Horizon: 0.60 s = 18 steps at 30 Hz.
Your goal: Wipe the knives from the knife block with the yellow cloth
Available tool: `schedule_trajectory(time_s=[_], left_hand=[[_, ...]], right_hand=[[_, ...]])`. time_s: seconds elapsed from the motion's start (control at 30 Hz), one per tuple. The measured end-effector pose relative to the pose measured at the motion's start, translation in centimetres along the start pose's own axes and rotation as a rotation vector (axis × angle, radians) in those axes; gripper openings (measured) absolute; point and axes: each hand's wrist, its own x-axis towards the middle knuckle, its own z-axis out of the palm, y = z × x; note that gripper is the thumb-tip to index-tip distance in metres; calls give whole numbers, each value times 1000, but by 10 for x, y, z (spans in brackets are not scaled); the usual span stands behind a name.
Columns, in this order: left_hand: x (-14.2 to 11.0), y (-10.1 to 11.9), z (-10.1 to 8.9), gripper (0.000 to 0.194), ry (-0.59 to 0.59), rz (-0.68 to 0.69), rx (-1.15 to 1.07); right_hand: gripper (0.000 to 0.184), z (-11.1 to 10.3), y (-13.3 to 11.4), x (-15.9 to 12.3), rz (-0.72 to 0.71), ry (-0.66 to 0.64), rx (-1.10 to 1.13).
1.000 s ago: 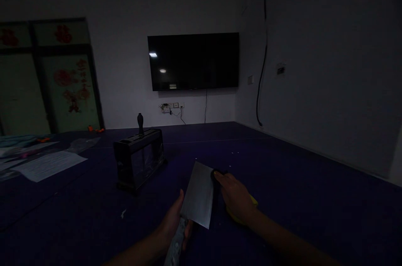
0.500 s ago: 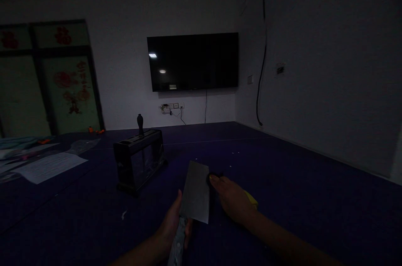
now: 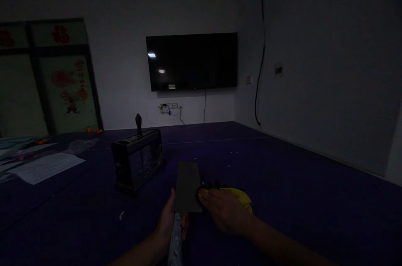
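A cleaver with a broad grey blade stands tip away from me. My left hand is closed around the base of its blade and the top of its pale, wrapped-looking handle. My right hand presses a yellow-and-black cloth-like thing at the right edge of the blade; its exact kind is hard to make out in the dim light. Ahead and to the left stands a black knife block with see-through sides, and one dark handle sticks up from it.
The dark blue surface spreads all around. At left lie printed paper, clear plastic and small orange pieces. White scraps are scattered about. A television hangs on the far wall, and a black cable hangs in the corner.
The cleaver has shifted left and its blade has turned more upright and darker. My right hand has moved left and down along the blade's edge, showing more of the yellow thing.
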Motion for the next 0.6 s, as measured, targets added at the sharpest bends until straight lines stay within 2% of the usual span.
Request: schedule_trajectory(time_s=[0.1, 0.23, 0.33, 0.6], left_hand=[[0, 1, 0, 79, 17, -14, -24], [0, 1, 1, 80, -17, -2, -14], [0, 1, 0, 78, -23, -2, -25], [3, -4, -3, 73, 8, 24, -29]], right_hand=[[43, -1, -8, 1, -65, 37, 7], [42, -2, -16, 1, -127, 98, 10], [41, -4, -18, 1, -155, 95, 17], [41, -2, -16, 1, -89, 83, 108]])
